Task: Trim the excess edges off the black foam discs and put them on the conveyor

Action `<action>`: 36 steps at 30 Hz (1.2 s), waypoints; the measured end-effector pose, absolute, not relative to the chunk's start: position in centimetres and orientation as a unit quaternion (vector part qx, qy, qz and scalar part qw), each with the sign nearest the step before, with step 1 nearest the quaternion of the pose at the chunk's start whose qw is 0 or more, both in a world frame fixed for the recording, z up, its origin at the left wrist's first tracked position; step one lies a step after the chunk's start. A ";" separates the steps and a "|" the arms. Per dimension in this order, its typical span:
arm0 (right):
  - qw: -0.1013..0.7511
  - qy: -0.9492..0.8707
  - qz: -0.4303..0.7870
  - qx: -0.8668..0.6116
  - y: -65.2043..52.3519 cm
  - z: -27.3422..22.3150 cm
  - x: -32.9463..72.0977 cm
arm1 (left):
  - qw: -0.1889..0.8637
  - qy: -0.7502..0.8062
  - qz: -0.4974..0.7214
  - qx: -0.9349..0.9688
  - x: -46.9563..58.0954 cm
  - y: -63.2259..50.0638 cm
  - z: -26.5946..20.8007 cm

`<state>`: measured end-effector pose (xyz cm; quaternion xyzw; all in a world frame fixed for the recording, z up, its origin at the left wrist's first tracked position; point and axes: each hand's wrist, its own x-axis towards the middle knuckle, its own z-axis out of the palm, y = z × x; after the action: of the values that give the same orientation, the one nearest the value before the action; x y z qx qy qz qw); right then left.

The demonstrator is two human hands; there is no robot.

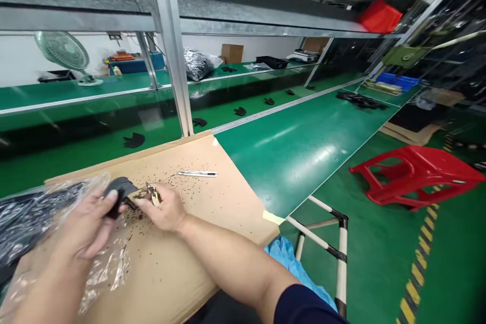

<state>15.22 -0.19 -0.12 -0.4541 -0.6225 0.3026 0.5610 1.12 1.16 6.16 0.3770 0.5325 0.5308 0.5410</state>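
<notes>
My left hand (93,217) is closed around a black curved plastic part (122,190), held above the cardboard-covered table. In my right hand (167,207) is a pair of small cutting pliers (152,193), its jaws pointing toward the part; whether they touch it I cannot tell. Tiny dark scraps (142,225) lie scattered over the cardboard (220,223) beneath both hands. A utility knife (198,174) rests on the cardboard beyond my right hand. To the left, a clear plastic bag (34,212) full of black parts lies partly behind my left hand.
Similar black parts (134,140) sit spaced along the green conveyor belt (167,134) behind a metal upright (170,50). A green worktop (288,147) stretches away to the right, with a black pile (360,100) at its far end. A red stool (417,177) stands on the floor.
</notes>
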 end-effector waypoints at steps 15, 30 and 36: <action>0.408 -0.763 0.090 -0.493 -0.7 0.4 16.4 | 0.685 0.402 0.597 0.112 0.2 -0.4 2.3; 0.335 -0.795 0.007 -0.506 -0.6 0.2 16.1 | 0.716 0.378 0.585 0.056 0.5 -0.6 2.7; 0.348 -0.783 0.009 -0.516 -0.7 0.0 16.0 | 0.692 0.385 0.604 0.085 0.9 -1.0 3.1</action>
<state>16.01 -0.70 0.03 -0.5158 -0.7829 0.0091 0.3476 0.93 -1.03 3.09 0.0845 0.3849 0.6044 0.6923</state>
